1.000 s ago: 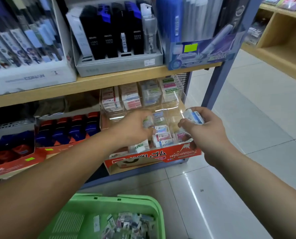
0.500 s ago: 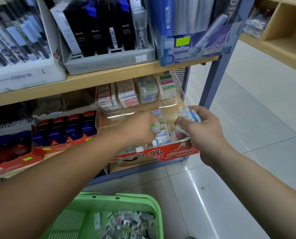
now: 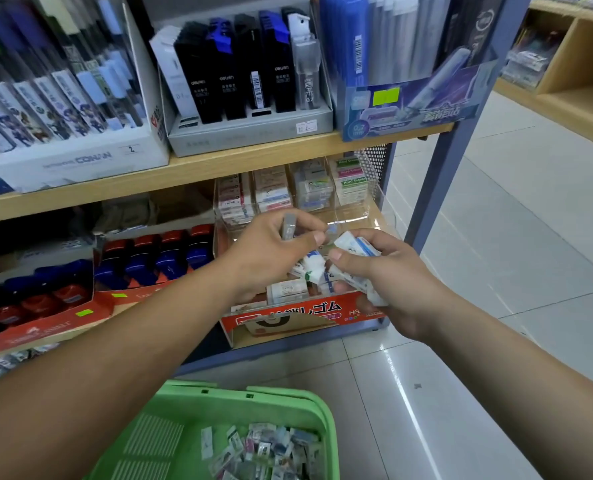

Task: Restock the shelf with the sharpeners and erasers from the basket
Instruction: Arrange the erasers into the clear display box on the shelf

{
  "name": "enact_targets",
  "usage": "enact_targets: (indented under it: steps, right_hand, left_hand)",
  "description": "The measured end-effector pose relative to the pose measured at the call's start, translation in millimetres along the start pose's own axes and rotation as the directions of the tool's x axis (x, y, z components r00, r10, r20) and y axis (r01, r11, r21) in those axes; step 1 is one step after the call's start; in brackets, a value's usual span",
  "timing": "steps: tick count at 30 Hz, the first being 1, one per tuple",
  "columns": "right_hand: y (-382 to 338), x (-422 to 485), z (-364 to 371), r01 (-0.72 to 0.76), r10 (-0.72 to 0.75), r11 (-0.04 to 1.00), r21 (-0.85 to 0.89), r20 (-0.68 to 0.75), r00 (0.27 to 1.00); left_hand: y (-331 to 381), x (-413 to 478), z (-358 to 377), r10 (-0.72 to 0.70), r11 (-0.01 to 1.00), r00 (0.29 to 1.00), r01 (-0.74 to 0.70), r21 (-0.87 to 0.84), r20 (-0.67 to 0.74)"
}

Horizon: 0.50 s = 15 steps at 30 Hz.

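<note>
1. On my feed the left hand (image 3: 271,252) is raised in front of the lower shelf (image 3: 367,220). Its fingers (image 3: 305,221) grasp a small grey translucent block (image 3: 289,229). I cannot tell whether this is a sharpener or an eraser.
2. The right hand (image 3: 397,278) is just beside the left. Its fingers (image 3: 383,239) are clenched on a bundle of white erasers with blue-printed sleeves (image 3: 355,244). Some of them stick out above the thumb and others below the palm.
3. Both hands hover over the clear acrylic tiered display (image 3: 374,206) at the right end of that shelf. I count four stacks of wrapped erasers (image 3: 350,181) in its back row. A few loose erasers (image 3: 309,271) lie in the front tier, between the two hands.
4. A red-orange card front with Japanese lettering (image 3: 288,315) runs along the bottom of the display.
5. The green plastic basket (image 3: 288,398) is low in my view, under the forearms. A heap of small wrapped packets (image 3: 264,448) lies inside it.
6. Left of the display, a red carton (image 3: 46,327) holds rows of red and blue rounded items (image 3: 170,258).
7. The upper wooden shelf board (image 3: 219,166) carries a white box printed CONAN (image 3: 80,161) and a grey tray of black and blue slim cases (image 3: 246,133).
8. A blue-grey metal post (image 3: 440,174) stands at the shelf's right end, above the pale tiled floor (image 3: 513,271).
</note>
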State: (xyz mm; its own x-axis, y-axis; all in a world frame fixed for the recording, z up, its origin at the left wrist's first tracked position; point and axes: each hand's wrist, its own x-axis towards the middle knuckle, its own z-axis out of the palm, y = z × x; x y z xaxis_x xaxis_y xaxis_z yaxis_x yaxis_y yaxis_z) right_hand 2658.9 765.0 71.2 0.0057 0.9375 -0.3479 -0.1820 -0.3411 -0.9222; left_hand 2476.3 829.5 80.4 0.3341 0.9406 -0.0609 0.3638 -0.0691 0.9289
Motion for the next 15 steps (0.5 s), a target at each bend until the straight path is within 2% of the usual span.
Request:
enact_targets:
  steps: [3,7,11,15]
  right_hand:
    - [1,2,3,-0.003,0.002,0.999,0.038,0.006,1.0]
    - [2,2,9,-0.026,0.026,1.0,-0.008,0.026,0.999]
    - [1,3,14,-0.016,0.016,1.0,-0.003,0.0,1.0]
    - [2,5,16,0.001,-0.001,1.0,0.011,-0.021,1.0]
  left_hand:
    - [-1,-5,5,0.052,0.999,0.999,-0.052,-0.01,-0.015]
    - [-1,-5,10,0.055,0.998,0.997,-0.056,-0.012,-0.055]
    - [-10,-2,10,-0.063,0.984,0.984,0.034,-0.173,-0.166]
    - [-18,-4,9,-0.195,0.925,0.975,0.146,-0.351,-0.11]
